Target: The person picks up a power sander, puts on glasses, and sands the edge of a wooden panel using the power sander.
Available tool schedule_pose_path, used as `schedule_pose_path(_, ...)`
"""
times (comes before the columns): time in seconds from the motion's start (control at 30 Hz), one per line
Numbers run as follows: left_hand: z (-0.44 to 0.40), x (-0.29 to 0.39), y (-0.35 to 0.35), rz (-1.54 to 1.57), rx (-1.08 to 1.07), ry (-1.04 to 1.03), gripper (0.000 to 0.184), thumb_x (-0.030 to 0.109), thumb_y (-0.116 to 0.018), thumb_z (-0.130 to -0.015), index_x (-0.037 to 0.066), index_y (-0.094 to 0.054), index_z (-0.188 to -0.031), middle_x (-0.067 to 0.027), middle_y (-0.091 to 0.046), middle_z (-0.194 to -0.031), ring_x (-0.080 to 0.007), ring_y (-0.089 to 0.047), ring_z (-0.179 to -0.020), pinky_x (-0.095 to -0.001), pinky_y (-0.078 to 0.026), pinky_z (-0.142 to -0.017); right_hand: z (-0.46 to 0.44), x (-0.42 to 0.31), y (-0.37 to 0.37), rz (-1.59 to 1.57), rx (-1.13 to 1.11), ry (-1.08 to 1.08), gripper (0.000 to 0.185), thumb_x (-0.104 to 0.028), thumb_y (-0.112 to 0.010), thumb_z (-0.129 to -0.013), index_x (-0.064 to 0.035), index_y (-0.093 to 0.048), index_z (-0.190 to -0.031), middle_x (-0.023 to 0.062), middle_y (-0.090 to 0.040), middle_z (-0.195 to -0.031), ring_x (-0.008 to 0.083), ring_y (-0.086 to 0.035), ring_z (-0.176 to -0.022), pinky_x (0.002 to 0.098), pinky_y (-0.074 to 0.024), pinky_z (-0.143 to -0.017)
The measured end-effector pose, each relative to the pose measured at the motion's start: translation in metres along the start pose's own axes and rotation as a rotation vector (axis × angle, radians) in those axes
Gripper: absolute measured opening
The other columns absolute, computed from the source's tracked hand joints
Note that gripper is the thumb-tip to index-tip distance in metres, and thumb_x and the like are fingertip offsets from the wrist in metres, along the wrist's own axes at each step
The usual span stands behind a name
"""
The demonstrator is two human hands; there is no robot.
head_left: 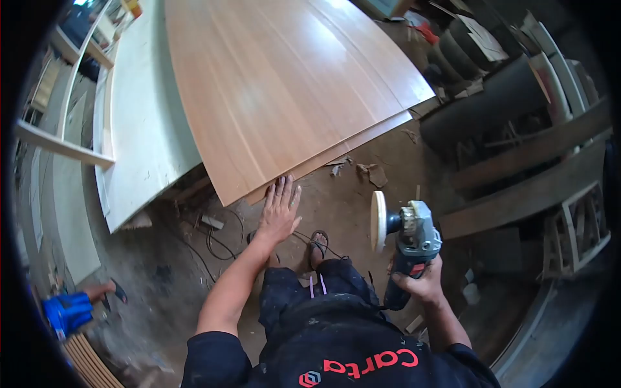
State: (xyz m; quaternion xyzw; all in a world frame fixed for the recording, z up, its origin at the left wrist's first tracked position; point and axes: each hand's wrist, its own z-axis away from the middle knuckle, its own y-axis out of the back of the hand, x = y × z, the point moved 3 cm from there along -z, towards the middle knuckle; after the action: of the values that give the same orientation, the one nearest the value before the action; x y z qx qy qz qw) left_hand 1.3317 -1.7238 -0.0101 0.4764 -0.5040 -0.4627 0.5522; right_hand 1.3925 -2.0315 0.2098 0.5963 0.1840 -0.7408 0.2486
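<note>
At the far left, a person in blue shorts [67, 314] is partly seen beside the pale wooden frame [66, 143] and the long, smooth, whitish panel [145, 129]. To its right, a glossy reddish-brown wood-grain panel [278, 90], streaked with reflected light, is laid over a similar lower sheet [370, 137], whose edge is exposed along the near side. The near edge of the stack is touched by the left hand [279, 210], nearer the near-left corner than the right one; its fingers are extended and nothing is grasped. Below, "Carta" in red and a hexagonal logo are printed on a black shirt [349, 343]. Farther right, clear of the panel's right corner, a corded-style power tool [414, 249] with dark body, grey metal head and thick cream disc [378, 221] is gripped by the right hand [423, 279], the disc held upright. At the far right, long brown boards [530, 187] are seen.
</note>
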Motion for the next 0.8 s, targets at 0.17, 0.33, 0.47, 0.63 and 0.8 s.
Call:
schedule_pose_path(0.17, 0.010, 0.036, 0.029, 0.563, 0.126, -0.202, 0.092, 0.064, -0.064, -0.092, -0.001, -0.046, -0.153, -0.0272, -0.029, -0.167, -0.0401, -0.025, -0.157, -0.0538, -0.020, -0.127, -0.020, 0.005, -0.047, 0.091, 0.097, -0.023, 0.059, 0.000, -0.078, -0.074, -0.0005, -0.054, -0.129, 0.0115, -0.071, -0.103, 0.0198, -0.069, -0.083, 0.0310, -0.0559, -0.077)
schedule_pose_path(0.33, 0.076, 0.103, 0.112, 1.758, -0.461, 0.047, 0.073, 0.034, -0.089, -0.079, -0.001, -0.058, -0.135, -0.0197, -0.068, -0.123, -0.0293, -0.068, -0.106, -0.0383, -0.052, -0.094, -0.054, 0.016, -0.101, 0.043, 0.245, -0.016, 0.053, -0.006, -0.075, -0.078, 0.0000, -0.055, -0.127, 0.0112, -0.069, -0.102, 0.0206, -0.068, -0.082, 0.0317, -0.0559, -0.077)
schedule_pose_path(0.47, 0.076, 0.084, 0.123, 1.851, -0.434, 0.229, 0.064, 0.023, -0.091, -0.076, -0.001, -0.062, -0.127, -0.0149, -0.074, -0.108, -0.0246, -0.071, -0.091, -0.0333, -0.054, -0.085, -0.066, 0.013, -0.127, -0.218, 0.218, -0.028, 0.045, -0.018, -0.068, -0.091, -0.0014, -0.052, -0.130, 0.0094, -0.067, -0.106, 0.0182, -0.065, -0.087, 0.0297, -0.0531, -0.080)
schedule_pose_path(0.63, 0.063, 0.072, 0.135, 1.738, -0.369, 0.298, 0.050, 0.013, -0.088, -0.076, 0.000, -0.066, -0.119, -0.0110, -0.075, -0.098, -0.0196, -0.070, -0.081, -0.0294, -0.054, -0.075, -0.083, 0.012, -0.131, -0.251, 0.139, -0.040, 0.039, -0.030, -0.055, -0.105, -0.0028, -0.051, -0.131, 0.0074, -0.063, -0.108, 0.0144, -0.059, -0.091, 0.0283, -0.0485, -0.082)
schedule_pose_path(0.8, 0.040, 0.079, 0.131, 1.599, -0.372, 0.332, 0.041, 0.009, -0.086, -0.076, 0.002, -0.068, -0.112, -0.0090, -0.074, -0.094, -0.0167, -0.068, -0.078, -0.0279, -0.053, -0.071, -0.098, 0.010, -0.113, 0.005, 0.162, -0.018, 0.038, -0.037, -0.047, -0.111, -0.0039, -0.050, -0.130, 0.0061, -0.060, -0.106, 0.0118, -0.053, -0.089, 0.0286, -0.0456, -0.080)
